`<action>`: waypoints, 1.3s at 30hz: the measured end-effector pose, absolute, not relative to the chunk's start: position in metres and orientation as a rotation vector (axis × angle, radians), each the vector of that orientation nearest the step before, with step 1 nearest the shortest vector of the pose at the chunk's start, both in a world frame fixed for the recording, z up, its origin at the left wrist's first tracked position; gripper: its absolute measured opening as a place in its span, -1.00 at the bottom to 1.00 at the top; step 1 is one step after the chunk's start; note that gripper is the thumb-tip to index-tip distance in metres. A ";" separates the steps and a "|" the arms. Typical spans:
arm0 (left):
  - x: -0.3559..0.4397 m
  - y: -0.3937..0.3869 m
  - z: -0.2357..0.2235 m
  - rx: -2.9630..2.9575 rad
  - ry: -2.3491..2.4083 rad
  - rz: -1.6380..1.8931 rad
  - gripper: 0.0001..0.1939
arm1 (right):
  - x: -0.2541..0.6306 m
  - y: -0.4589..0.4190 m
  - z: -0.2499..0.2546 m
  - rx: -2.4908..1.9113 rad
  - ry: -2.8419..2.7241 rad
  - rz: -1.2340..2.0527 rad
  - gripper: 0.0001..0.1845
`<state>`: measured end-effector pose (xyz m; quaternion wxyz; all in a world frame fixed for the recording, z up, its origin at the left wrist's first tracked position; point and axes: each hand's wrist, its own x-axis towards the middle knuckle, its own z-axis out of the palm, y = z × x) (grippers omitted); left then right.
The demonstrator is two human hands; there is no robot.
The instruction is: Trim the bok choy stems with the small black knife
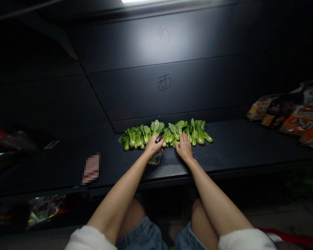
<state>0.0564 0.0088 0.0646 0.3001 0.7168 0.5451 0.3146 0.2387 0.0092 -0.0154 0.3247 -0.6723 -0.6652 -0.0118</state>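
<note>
A row of green bok choy (pixel 199 135) lies along the back of a dark shelf (pixel 224 146), leaves toward the back panel. My left hand (pixel 152 146) is closed around a clear spray bottle (pixel 155 159) with a dark nozzle, held in front of the row's middle. My right hand (pixel 184 148), a ring on one finger, lies palm down with fingers stretched onto the bok choy stems right of centre. Whether it presses on any one head cannot be made out.
Orange snack bags (pixel 306 121) and other packets stand on the right of the shelf. A blurred-out flat piece (pixel 91 168) and a small card (pixel 51 144) lie to the left. Colourful packages (pixel 45 208) sit lower left. Behind rises a dark panel (pixel 135 90) with handwritten marks.
</note>
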 end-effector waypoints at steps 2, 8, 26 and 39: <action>0.052 0.008 0.065 1.882 1.447 0.855 -0.78 | 0.236 0.009 -0.015 -1.770 -1.743 -0.033 -0.33; 0.042 0.006 0.065 1.840 1.433 0.930 -0.81 | 0.228 0.009 -0.016 -1.732 -1.743 -0.067 -0.33; 0.019 0.002 0.062 1.765 1.423 1.004 -0.86 | 0.205 0.007 -0.013 -1.701 -1.808 -0.146 -0.33; 0.011 0.000 0.063 1.827 1.485 0.974 -0.86 | 0.197 0.009 -0.012 -1.735 -1.855 -0.153 -0.35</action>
